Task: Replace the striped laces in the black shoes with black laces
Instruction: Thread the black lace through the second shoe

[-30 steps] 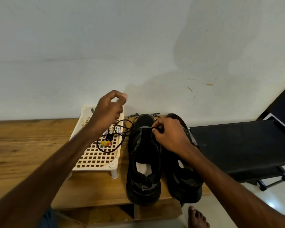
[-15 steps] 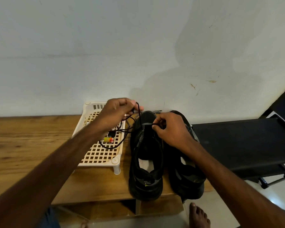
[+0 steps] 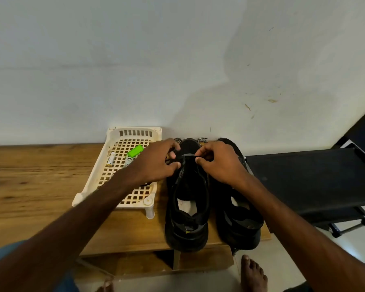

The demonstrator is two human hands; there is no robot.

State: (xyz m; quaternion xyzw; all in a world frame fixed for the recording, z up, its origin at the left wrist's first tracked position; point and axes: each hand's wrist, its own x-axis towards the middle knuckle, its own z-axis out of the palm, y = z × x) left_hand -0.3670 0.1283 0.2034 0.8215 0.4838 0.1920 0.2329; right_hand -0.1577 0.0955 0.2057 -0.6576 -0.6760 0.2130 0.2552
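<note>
Two black shoes stand side by side at the wooden table's right end, toes toward the wall. On the left shoe [image 3: 188, 199], my left hand [image 3: 156, 163] pinches a black lace [image 3: 169, 160] at the tongue's left side. My right hand [image 3: 217, 163] pinches the lace at the tongue's right side. The right shoe [image 3: 240, 220] stands untouched under my right wrist. Striped laces [image 3: 200, 140] lie behind the shoes' toes against the wall. Most of the black lace is hidden under my hands.
A cream lattice tray [image 3: 116, 186] sits left of the shoes, holding a green item [image 3: 135, 151] and a small battery [image 3: 111, 159]. A black folding stand [image 3: 308, 178] is on the right. The wooden table [image 3: 30, 182] ends just past the shoes. A bare foot [image 3: 253, 275] rests on the floor.
My left hand came down from above the tray to the left shoe's tongue, drawing the loose black lace loops in. My right hand stayed at the tongue.
</note>
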